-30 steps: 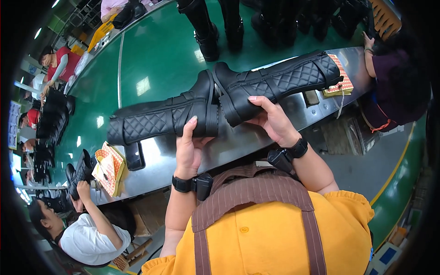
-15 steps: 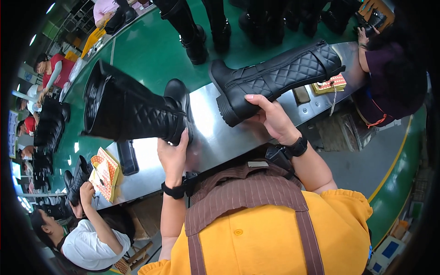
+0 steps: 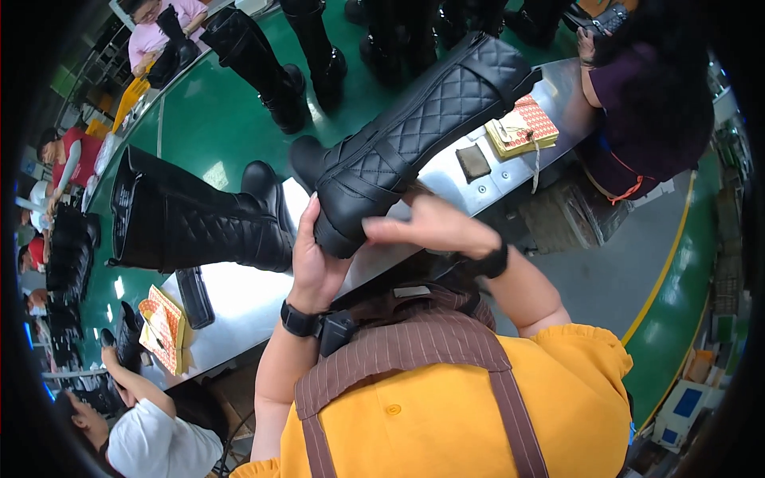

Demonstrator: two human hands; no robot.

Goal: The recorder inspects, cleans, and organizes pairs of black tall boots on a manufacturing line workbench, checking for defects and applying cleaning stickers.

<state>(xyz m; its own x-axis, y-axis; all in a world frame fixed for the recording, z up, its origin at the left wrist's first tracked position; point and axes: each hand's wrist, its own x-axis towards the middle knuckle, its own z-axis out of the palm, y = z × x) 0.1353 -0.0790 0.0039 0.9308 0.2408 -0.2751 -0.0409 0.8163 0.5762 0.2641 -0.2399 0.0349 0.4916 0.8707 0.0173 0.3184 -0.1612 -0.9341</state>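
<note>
A tall black quilted boot (image 3: 422,115) is tilted over the metal bench top, its shaft rising toward the upper right. My left hand (image 3: 316,259) is closed around the boot's heel, thumb up along its side. Close beside that heel is my right hand (image 3: 438,227), its thumb smeared by motion and its other fingers partly hidden by the boot. To the left stands a second tall black boot (image 3: 199,223), with neither hand on it.
Stacks of red-and-white patterned sheets (image 3: 522,127) and yellow-edged cards (image 3: 167,331) lie on the bench. A dark block (image 3: 473,162) and a black tray (image 3: 195,296) sit nearby. More boots (image 3: 259,68) stand on the green surface. Co-workers sit at both sides.
My left hand has let go of the standing boot and taken the quilted boot's heel. That boot has moved left and tipped more upright. My right hand has shifted off its hold near the heel.
</note>
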